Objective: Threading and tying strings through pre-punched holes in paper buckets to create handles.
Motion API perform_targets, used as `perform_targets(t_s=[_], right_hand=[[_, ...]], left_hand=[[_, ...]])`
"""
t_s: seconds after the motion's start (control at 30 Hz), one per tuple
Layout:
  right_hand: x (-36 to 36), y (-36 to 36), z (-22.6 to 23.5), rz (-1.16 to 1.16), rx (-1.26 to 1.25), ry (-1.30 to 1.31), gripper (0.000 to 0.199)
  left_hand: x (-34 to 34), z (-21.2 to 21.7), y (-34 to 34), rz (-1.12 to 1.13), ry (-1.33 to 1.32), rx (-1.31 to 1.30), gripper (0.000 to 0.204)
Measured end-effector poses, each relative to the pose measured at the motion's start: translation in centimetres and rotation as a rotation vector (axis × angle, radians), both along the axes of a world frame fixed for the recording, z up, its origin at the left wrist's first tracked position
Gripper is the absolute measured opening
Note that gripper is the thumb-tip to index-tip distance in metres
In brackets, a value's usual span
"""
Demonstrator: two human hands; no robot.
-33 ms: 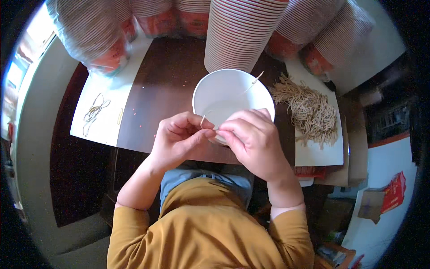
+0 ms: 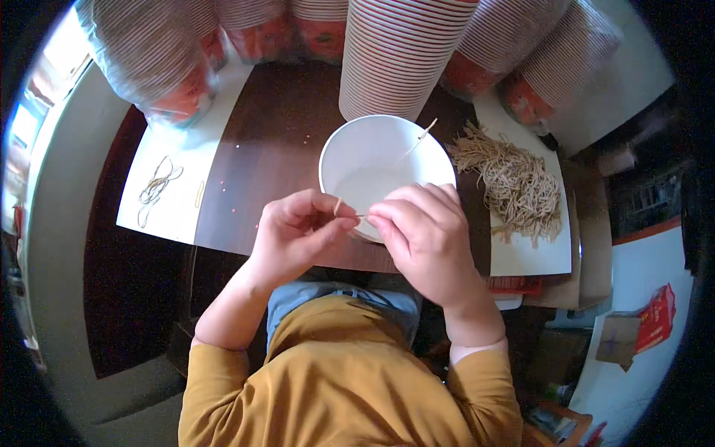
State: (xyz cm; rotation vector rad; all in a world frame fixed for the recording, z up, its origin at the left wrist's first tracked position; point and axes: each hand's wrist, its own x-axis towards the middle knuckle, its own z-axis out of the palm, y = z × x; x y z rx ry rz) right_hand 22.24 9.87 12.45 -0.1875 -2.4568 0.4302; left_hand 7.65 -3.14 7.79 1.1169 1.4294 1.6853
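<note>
A white round paper tub (image 2: pixel 350 145) stands open-topped in front of me. My left hand (image 2: pixel 298 231) is closed in a pinch by its near rim, with a short pale end of string (image 2: pixel 339 204) sticking up between the fingers. Facing it, my right hand (image 2: pixel 428 235) pinches the same string, and a thin taut stretch shows between the two sets of fingertips. At the tub's far right, another piece of pale string (image 2: pixel 427 130) crosses the rim. My hands hide part of the tub's near edge.
Behind the tub rises a tall stack of nested tubs (image 2: pixel 398 59). Plastic-wrapped tub stacks (image 2: pixel 156 59) line the back. A heap of cut beige strings (image 2: pixel 518 186) lies on the right, loose looped bands (image 2: pixel 158 185) on the left. Tiny red bits dot the brown tabletop (image 2: pixel 261 149).
My right hand has shifted slightly to the right, away from my left fingertips. More of the string shows between them. The tub stands where it was.
</note>
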Motion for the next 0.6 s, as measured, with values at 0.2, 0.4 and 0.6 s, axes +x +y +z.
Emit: perform_targets(t_s=[0.2, 0.4, 0.6], right_hand=[[2.3, -5.1, -1.4, -0.118, -0.023, 0.028, 0.019], [0.3, -5.6, -5.5, -0.176, -0.090, 0.228, 0.022], [-1.5, -5.2, -8.0, -0.248, 0.043, 0.196, 0.019]], left_hand=[[2.2, 1.0, -1.0, 0.304, 0.889, 0.188, 0.022], [3.1, -1.9, -2.3, 0.388, 0.105, -0.046, 0.008], [2.7, -3.1, -1.4, 0.289, -0.585, 0.095, 0.008]])
